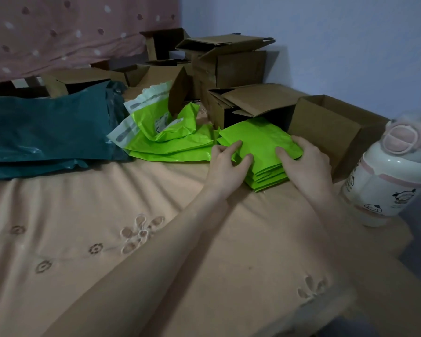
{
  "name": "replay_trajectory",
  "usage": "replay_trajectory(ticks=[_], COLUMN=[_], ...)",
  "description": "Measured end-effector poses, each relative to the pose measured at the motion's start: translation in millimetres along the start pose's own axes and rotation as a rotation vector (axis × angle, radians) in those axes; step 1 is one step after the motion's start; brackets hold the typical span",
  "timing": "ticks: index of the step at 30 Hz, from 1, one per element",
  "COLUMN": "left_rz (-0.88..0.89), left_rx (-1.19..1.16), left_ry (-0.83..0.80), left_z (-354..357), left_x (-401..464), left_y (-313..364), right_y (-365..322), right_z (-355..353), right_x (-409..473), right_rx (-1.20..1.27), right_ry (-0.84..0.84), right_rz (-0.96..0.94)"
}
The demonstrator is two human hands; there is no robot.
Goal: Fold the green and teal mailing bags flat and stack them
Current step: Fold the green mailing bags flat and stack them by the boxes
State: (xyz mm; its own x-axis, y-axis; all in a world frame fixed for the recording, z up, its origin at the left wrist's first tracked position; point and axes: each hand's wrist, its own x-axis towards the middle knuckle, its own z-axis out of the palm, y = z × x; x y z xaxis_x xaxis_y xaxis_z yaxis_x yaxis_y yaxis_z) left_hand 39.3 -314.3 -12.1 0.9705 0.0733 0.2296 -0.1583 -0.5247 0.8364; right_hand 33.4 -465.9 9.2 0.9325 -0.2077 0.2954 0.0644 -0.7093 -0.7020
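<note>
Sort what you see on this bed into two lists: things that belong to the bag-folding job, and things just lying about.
Part of the job:
folded green stack, under both hands (left hand, right hand)
loose green bags
teal bags

Just lying about:
cardboard boxes
white and pink bottle

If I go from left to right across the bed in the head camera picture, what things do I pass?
Flat dark teal plastic mailing bags → loose, crumpled bright green plastic mailing bags → left hand → neat stack of folded bright green bags → right hand → open brown cardboard box → white and pink plastic bottle.
</note>
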Motion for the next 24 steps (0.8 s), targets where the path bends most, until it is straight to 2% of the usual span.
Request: replay_trajectory(ticks=[11, 17, 24], left_rz=[0.077, 0.105, 0.068], left_rx=[0.004, 0.021, 0.059], left_ry=[-0.006, 0.063, 0.152], left_z=[-34.1, -70.1, -121.6], left_x=[-25.1, -33.2, -27.0], left_y=[3.6, -2.0, -25.4], right_y=[-14.8, -57.3, -101.2], right_z=[-10.9, -6.8, 35.7], right_x=[-20.5, -30.4, -31.8], right_rx=[-0.126, -0.131, -0.071], right_ry=[0.026, 0.083, 0.046], right_rz=[-0.039, -0.151, -0.310])
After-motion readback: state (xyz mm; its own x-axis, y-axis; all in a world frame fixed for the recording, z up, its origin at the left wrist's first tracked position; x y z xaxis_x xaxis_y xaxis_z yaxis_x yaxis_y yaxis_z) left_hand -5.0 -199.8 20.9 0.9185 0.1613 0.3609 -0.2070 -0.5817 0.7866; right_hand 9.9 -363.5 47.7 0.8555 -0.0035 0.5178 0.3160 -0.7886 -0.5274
